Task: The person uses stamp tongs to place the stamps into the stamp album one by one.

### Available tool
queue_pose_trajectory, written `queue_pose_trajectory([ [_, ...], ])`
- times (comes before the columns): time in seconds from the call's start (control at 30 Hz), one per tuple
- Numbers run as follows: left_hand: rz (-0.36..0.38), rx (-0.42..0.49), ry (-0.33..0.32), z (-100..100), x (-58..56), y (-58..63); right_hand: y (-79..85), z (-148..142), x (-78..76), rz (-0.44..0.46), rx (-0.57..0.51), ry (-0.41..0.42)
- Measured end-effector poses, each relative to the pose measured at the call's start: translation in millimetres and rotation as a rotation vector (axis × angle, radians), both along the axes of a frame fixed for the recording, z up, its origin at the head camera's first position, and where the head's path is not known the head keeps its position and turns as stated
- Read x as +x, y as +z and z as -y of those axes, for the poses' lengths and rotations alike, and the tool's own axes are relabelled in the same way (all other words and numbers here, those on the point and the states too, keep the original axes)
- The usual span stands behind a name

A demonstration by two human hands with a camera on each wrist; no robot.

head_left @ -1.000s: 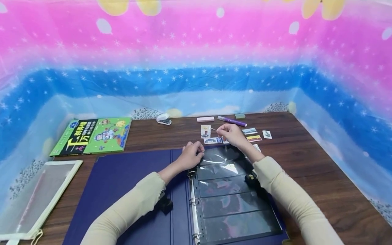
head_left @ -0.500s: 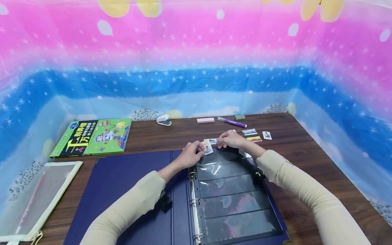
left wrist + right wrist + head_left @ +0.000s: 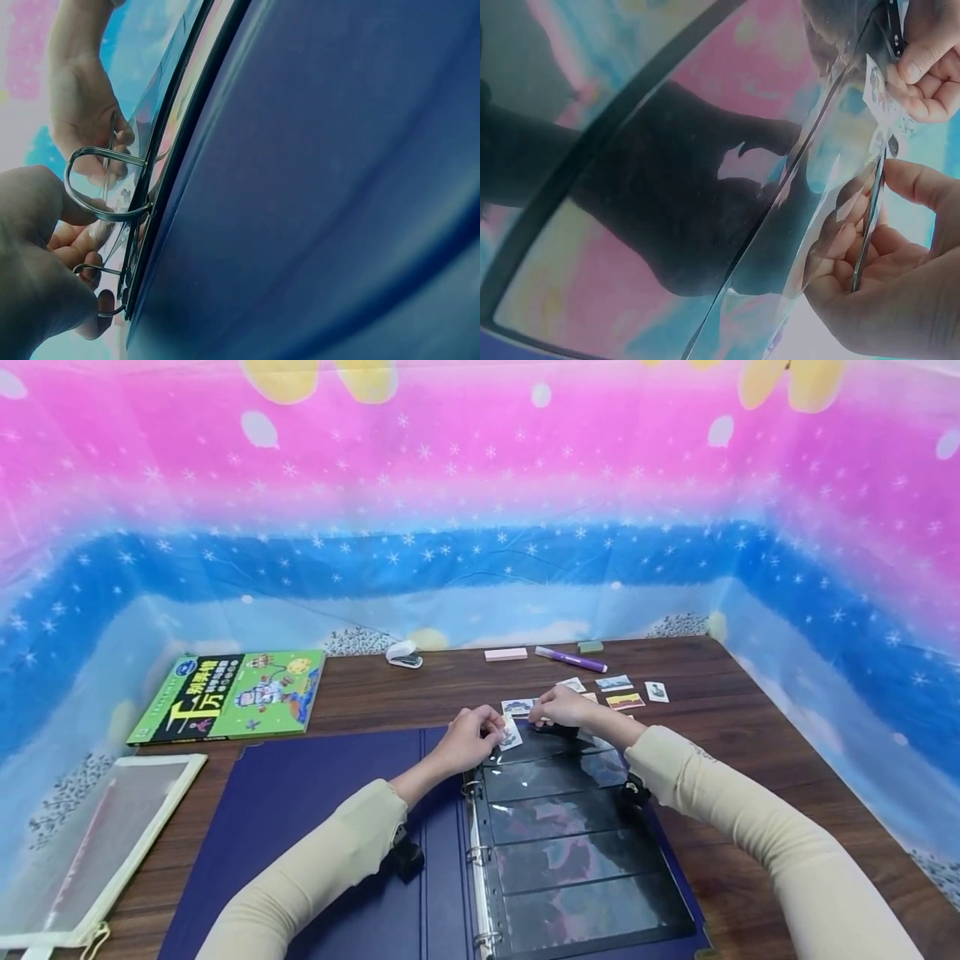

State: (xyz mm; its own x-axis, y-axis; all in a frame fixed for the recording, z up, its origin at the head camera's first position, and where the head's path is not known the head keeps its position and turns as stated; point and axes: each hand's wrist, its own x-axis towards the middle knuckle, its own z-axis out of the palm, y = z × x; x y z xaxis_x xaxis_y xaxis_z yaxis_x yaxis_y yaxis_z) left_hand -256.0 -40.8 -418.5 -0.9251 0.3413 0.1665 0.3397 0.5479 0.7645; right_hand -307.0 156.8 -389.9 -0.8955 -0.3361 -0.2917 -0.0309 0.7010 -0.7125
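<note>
A blue ring binder (image 3: 330,827) lies open, with a black page of clear pockets (image 3: 577,852) on its rings (image 3: 90,214). My left hand (image 3: 468,739) pinches the page's upper left corner beside the rings, its thumb on the punched black strip in the right wrist view. Metal tweezers (image 3: 870,225) are gripped in my right hand (image 3: 562,706), above the page's top edge. Their tips meet a small printed stamp (image 3: 511,735), which stands tilted at the opening of the top pocket. Whether the stamp's lower edge is inside the pocket, I cannot tell.
Several stamps (image 3: 625,701) lie loose on the wooden table beyond the page. Behind them are a purple marker (image 3: 572,659), a pink eraser (image 3: 506,654), a green block (image 3: 590,647) and a white stapler (image 3: 405,655). A green book (image 3: 232,693) and a mesh pouch (image 3: 105,852) lie left.
From its spot among the loose stamps, one stamp has been lifted with the tweezers and brought toward me to the page's top edge. My left hand stays at the page corner.
</note>
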Motion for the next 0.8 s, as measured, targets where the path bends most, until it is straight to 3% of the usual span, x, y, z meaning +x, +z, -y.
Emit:
queue_pose_trajectory([
  [0.3,-0.014,-0.017,0.006,0,-6.1,-7.8,-1.2,0,-2.7,0.045,0.054,-0.006],
  [0.57,-0.016,-0.002,0.010,0,-4.6,-9.8,-10.5,7,1.3,0.021,-0.027,-0.104],
  [0.8,-0.028,-0.041,0.022,-2,-3.2,-7.6,-9.2,3,0.0,0.049,-0.020,0.002],
])
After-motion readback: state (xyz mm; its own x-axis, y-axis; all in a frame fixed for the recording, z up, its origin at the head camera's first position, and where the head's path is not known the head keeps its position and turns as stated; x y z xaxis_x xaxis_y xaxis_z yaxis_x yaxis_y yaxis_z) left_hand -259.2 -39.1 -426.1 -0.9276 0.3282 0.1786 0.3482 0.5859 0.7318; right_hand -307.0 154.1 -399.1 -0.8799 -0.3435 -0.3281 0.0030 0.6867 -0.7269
